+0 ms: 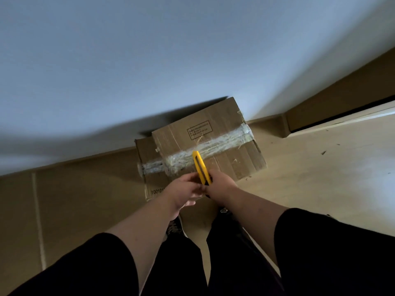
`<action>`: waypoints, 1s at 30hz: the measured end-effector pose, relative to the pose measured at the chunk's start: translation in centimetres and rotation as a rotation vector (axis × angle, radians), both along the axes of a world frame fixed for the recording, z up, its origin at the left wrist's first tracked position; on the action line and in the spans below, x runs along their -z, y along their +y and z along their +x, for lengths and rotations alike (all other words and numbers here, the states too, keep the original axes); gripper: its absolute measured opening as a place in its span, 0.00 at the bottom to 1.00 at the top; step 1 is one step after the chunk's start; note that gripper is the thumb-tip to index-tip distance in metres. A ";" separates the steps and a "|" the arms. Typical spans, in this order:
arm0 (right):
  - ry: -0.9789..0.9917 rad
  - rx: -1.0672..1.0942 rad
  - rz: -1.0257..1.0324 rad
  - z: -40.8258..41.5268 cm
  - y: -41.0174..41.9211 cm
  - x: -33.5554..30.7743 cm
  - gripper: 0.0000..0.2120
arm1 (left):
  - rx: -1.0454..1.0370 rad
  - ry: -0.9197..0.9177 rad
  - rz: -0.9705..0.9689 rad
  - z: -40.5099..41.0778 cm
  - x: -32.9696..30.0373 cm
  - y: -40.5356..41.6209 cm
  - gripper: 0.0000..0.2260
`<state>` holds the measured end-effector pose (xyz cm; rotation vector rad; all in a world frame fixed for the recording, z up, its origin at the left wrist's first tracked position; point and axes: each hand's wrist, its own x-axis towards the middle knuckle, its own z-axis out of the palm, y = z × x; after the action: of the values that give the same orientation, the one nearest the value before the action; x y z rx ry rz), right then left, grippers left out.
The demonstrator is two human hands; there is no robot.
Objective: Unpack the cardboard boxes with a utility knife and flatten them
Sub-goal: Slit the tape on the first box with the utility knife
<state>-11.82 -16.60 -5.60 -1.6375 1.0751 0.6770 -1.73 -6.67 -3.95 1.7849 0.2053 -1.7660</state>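
The 2 boxes are of matt brown cardboard: the upper box (209, 142) and the lower box (149, 167) each carry a band of glossy, wrinkled clear tape (215, 144). The utility knife (201, 167) looks like smooth yellow plastic. The floor (320, 178) is pale, smooth, slightly shiny.

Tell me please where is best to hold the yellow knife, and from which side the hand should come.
Grip the yellow knife at its near, lower end, coming from below. Its tip points away toward the taped box, as the right hand holds it.

Two taped cardboard boxes (205, 144) stand stacked on the tan floor (320, 167).
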 end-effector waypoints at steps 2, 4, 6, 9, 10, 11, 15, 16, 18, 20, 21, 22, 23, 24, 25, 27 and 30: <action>-0.042 0.023 0.028 -0.7 -0.2 -0.2 0.15 | -0.017 -0.025 0.009 -0.3 -0.2 -0.2 0.12; -0.089 0.047 0.059 -1.5 -0.8 -0.6 0.17 | -0.050 -0.070 0.011 -0.7 -0.5 -0.9 0.08; -0.140 0.079 0.095 -2.4 -1.5 -1.2 0.19 | -0.059 -0.143 0.004 -1.1 -1.0 -1.8 0.07; -0.206 0.145 0.160 -4.1 -2.4 -1.6 0.18 | -0.038 -0.194 -0.007 -2.1 -1.3 -3.2 0.06; -0.214 0.161 0.184 -4.8 -2.6 -1.7 0.18 | -0.026 -0.202 -0.018 -2.4 -1.4 -3.6 0.06; -0.232 0.191 0.212 -5.3 -2.9 -1.8 0.17 | -0.008 -0.211 -0.030 -2.8 -1.5 -4.1 0.06; -0.295 0.251 0.231 -7.5 -4.8 -3.5 0.18 | 0.083 -0.248 -0.072 -4.1 -2.5 -5.8 0.04; -0.301 0.247 0.234 -7.9 -5.4 -4.2 0.19 | 0.081 -0.244 -0.091 -4.4 -2.9 -6.2 0.04; -0.338 0.257 0.254 -8.8 -6.3 -5.7 0.23 | 0.059 -0.244 -0.124 -5.0 -4.1 -7.2 0.04; -0.384 0.266 0.280 -9.5 -7.2 -7.1 0.29 | 0.006 -0.244 -0.146 -5.4 -5.5 -8.1 0.05; -0.396 0.280 0.287 -9.7 -7.6 -7.8 0.31 | -0.027 -0.245 -0.150 -5.4 -6.2 -8.6 0.05; -0.403 0.302 0.296 -10.0 -8.0 -8.6 0.33 | -0.051 -0.253 -0.154 -5.4 -6.9 -8.9 0.05; -0.408 0.325 0.315 -10.1 -8.3 -9.5 0.33 | -0.064 -0.264 -0.160 -5.4 -7.6 -9.0 0.05; -0.413 0.334 0.324 -10.1 -8.5 -10.4 0.33 | -0.070 -0.273 -0.171 -5.4 -8.5 -9.1 0.05; -0.417 0.346 0.321 -10.0 -8.6 -11.4 0.32 | -0.073 -0.283 -0.186 -5.4 -9.4 -9.2 0.05; -0.426 0.363 0.290 -9.6 -8.9 -13.5 0.29 | -0.087 -0.312 -0.226 -5.2 -11.9 -9.4 0.05; -0.480 0.370 0.222 -8.3 -9.4 -17.3 0.24 | -0.138 -0.368 -0.309 -4.4 -16.4 -9.9 0.05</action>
<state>-20.14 -25.98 11.68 -1.2731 0.8779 0.1379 -6.08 -16.58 12.48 1.7798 -0.0896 -1.2672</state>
